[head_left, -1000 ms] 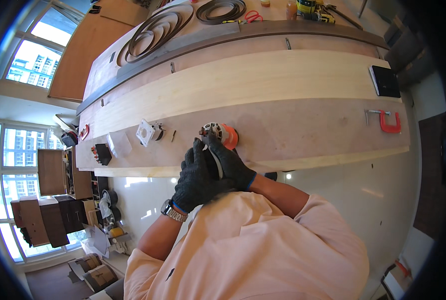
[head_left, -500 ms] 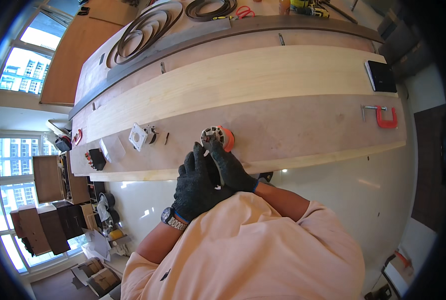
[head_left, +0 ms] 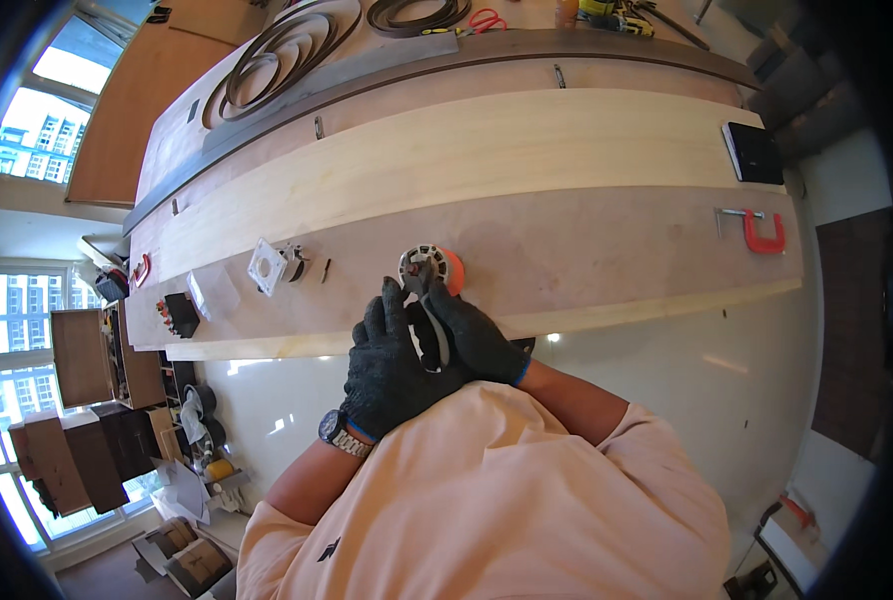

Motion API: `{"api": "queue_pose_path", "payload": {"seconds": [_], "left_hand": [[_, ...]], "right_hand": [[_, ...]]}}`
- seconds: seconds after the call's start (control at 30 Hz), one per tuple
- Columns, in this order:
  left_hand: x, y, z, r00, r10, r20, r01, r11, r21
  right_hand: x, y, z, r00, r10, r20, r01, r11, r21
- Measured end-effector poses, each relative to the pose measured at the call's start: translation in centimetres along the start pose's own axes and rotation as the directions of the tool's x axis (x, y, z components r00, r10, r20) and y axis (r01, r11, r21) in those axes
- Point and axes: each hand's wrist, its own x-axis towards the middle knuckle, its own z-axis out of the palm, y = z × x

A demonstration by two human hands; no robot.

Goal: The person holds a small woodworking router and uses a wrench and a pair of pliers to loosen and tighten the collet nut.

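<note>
In the head view, taking the orange power tool (head_left: 455, 271) as the centre of the clock, the tool stands on the brown board (head_left: 607, 240) near its front edge, its round, slotted, pale end facing up. The right hand (head_left: 475, 338), in a dark glove, comes in from five o'clock; its fingers reach onto the slotted end, bent against it, though the exact grip is partly hidden. The left hand (head_left: 385, 372), gloved alike and with a wristwatch (head_left: 335, 428) behind it, lies between six and seven, fingers pointing up toward the tool; whether they are closed on anything I cannot tell. A white-edged dark gap shows between the gloves. At nine o'clock lie a small dark stick (head_left: 326, 270) and, farther out, a white square plate (head_left: 266, 268) beside a metal part; beyond them, toward eight, are a clear plastic sheet (head_left: 212, 293) and a black box (head_left: 181, 314). A red clamp (head_left: 764, 235) sits just above three, a black notebook (head_left: 757, 153) between two and three. Dark coiled strips (head_left: 231, 88) lie at eleven, red-handled scissors (head_left: 486, 19) just past twelve.
</note>
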Motion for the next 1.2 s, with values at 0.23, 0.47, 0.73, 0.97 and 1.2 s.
{"api": "queue_pose_path", "payload": {"seconds": [0.23,0.47,0.73,0.97,1.2], "left_hand": [[0.0,0.1,-0.1,1.000,-0.013,-0.001,0.013,1.000,0.002],[-0.2,0.3,0.0,1.000,0.008,-0.017,-0.008,1.000,0.027],[-0.2,0.3,-1.9,0.999,0.039,0.016,-0.041,0.987,0.155],[-0.1,-0.5,-1.9,0.996,0.004,0.090,-0.012,0.996,0.090],[0.0,-4.3,-1.6,0.988,0.150,0.043,-0.155,0.975,0.159]], "right_hand": [[0.9,1.9,0.1,0.992,-0.128,-0.012,0.129,0.990,0.064],[0.9,0.9,0.6,0.992,-0.061,-0.110,0.040,0.982,-0.184],[-0.3,0.2,-0.5,0.954,-0.294,0.059,0.184,0.419,-0.889],[-0.2,1.6,-2.3,0.926,-0.362,0.111,0.362,0.760,-0.540],[-0.4,0.3,0.4,0.997,-0.061,0.040,0.069,0.966,-0.248]]}}
